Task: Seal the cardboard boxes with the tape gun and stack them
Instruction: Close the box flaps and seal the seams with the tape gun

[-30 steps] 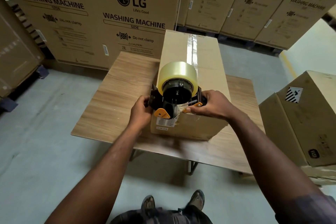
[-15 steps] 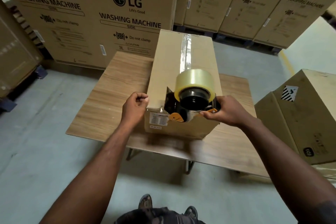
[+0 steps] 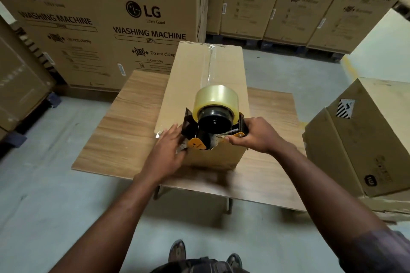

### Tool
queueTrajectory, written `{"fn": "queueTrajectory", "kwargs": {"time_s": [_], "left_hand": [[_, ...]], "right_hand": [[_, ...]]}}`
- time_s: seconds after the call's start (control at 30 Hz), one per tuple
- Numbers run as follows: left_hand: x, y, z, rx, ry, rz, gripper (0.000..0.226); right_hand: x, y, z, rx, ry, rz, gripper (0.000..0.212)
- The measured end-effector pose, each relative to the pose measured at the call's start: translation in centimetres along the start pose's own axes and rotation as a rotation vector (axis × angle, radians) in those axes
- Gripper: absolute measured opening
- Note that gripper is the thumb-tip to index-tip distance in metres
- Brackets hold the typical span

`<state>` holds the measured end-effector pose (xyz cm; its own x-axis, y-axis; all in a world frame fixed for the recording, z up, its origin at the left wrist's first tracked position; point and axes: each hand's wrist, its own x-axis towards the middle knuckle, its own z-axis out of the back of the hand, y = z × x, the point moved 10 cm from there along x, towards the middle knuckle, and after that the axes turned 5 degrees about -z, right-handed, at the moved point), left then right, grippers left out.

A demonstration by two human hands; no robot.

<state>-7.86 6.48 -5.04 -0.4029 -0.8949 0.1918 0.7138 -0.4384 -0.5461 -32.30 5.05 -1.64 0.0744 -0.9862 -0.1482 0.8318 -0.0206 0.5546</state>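
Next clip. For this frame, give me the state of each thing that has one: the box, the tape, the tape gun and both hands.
cardboard box: flaps shut, lying on the wooden table.
clear tape strip: laid along the box's top seam.
tape gun: at the box's near end, roll loaded.
right hand: grips the tape gun's handle.
left hand: fingers straight, against the box's near left corner.

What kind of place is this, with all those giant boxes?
Probably a warehouse: big washing machine cartons line the back, the floor is bare concrete, and the right hand holds a tape gun on a cardboard box.
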Motion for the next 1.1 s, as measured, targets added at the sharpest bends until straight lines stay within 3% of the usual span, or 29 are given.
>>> {"fn": "queueTrajectory", "kwargs": {"time_s": [0.27, 0.6, 0.8, 0.9, 1.0, 1.1], "left_hand": [[0.3, 1.4, -0.9, 0.018, 0.038, -0.044, 0.069], [0.7, -0.6, -1.0, 0.110, -0.022, 0.042, 0.062], [2.6, -9.2, -6.6, 0.155, 0.155, -0.066, 0.065], [3.0, -9.6, -7.1, 0.078, 0.128, -0.028, 0.065], [2.8, -8.9, -7.1, 0.038, 0.102, -0.077, 0.064], [2.9, -8.6, -7.0, -0.019, 0.070, -0.069, 0.059]], "right_hand": [[-1.3, -3.0, 2.0, 0.000, -0.009, -0.003, 0.049], [-4.3, -8.9, 4.7, 0.131, -0.041, 0.025, 0.014], [-4.2, -8.8, 4.7, 0.181, -0.020, 0.026, 0.018], [-4.3, -8.7, 4.8, 0.203, -0.022, 0.031, 0.018], [-4.5, -9.0, 4.7, 0.258, -0.049, 0.024, 0.037], [-4.8, -9.6, 4.6, 0.302, -0.059, 0.013, 0.040]]}}
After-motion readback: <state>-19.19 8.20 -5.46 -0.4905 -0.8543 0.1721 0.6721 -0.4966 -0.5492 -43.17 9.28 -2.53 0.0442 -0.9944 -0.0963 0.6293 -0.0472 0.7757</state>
